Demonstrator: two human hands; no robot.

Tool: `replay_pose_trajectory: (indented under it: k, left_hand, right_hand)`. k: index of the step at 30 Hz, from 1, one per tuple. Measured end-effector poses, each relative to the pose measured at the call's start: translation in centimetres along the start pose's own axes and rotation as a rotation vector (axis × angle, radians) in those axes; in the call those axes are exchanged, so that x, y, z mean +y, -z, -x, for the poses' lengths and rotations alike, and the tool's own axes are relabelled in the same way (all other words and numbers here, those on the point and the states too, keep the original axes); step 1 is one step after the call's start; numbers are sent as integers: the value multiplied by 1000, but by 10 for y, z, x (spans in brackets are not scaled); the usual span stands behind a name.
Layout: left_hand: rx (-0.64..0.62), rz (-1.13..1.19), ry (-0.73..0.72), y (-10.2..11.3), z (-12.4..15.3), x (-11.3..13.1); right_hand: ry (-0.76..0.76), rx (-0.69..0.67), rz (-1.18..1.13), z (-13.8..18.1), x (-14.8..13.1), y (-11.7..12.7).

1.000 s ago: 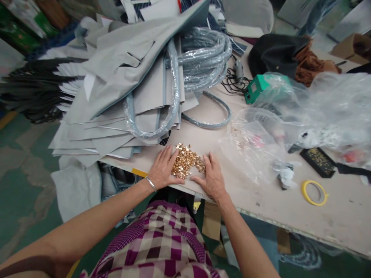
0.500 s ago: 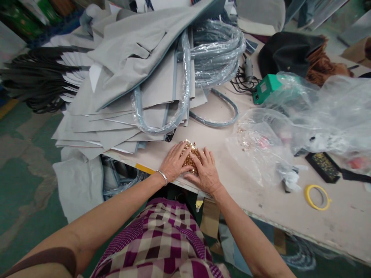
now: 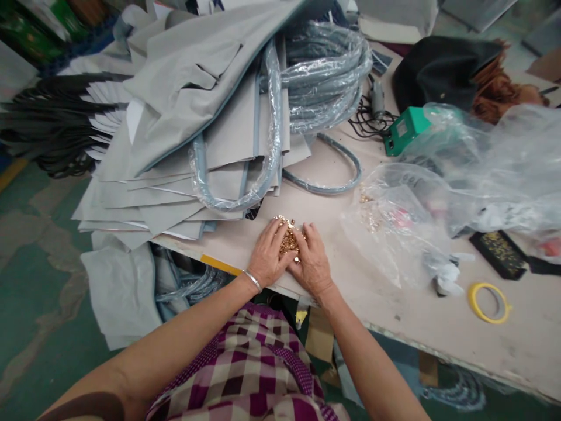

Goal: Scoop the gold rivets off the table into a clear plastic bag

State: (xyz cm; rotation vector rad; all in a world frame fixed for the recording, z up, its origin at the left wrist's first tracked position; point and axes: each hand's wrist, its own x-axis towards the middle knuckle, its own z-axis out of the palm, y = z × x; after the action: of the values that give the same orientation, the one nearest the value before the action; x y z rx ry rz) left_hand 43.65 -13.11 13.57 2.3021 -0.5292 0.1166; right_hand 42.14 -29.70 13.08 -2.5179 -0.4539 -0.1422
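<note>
A small heap of gold-coloured metal pieces [image 3: 288,240] lies near the table's front edge; they are too small to name exactly. My left hand [image 3: 268,251], with a silver bracelet at the wrist, rests against the heap's left side, fingers stretched out. On the right side my right hand [image 3: 313,257] lies with its fingers extended, touching the pieces. The two thumbs nearly meet at the near side of the heap. Neither hand is closed round anything that I can see.
Grey bag panels [image 3: 175,117] are stacked at the left, with plastic-wrapped handles [image 3: 326,82] on them. To the right lie clear plastic bags [image 3: 398,216], a green device [image 3: 405,131], a black tray [image 3: 497,252] of small gold pieces and yellow tape [image 3: 473,304].
My hands have drawn closer together around the gold pieces, and the thumbs have come nearer each other. The heap looks more gathered. The view has shifted slightly.
</note>
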Motion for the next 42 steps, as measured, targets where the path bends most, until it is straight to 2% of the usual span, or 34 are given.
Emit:
replay_pose_trajectory:
  k: [4,10,17,22,25,29,33,36,39,42]
  left_hand:
    - [101,111,74,-18,-4,15]
    - [274,386,247,-45,-16,34]
    - [381,976,541,-50,-58,52]
    - [442,1155,722,-64,-83,52]
    - [436,1232,777,-67,-90,48]
    - [445,1266,796,-55,-89,60]
    - [447,1305,839,-35,-72,90]
    - [390,1309,875,-28,-57,116]
    - [296,1267,870,-34,-48,140]
    - [223,1326,904,-48,-55,167]
  right_hand:
    - [-137,178,-268,-6,2,-2]
    - [-333,416,-478,-29,-7,-15]
    - [-607,633,-895,-47,-1,-12]
    - [-814,788,-1281,-63,7,-12]
    - [-878,853,-1458,-74,5,-7]
    - [-889,867,-1619,-74,-7,7]
    - [-886,864,-1707,-54,-25,25]
    - [-920,902,-1738,-31,-36,42]
    - [-985,958,-1740,-8,-34,60]
    - [-1038,1025,-1706,7,-18,80]
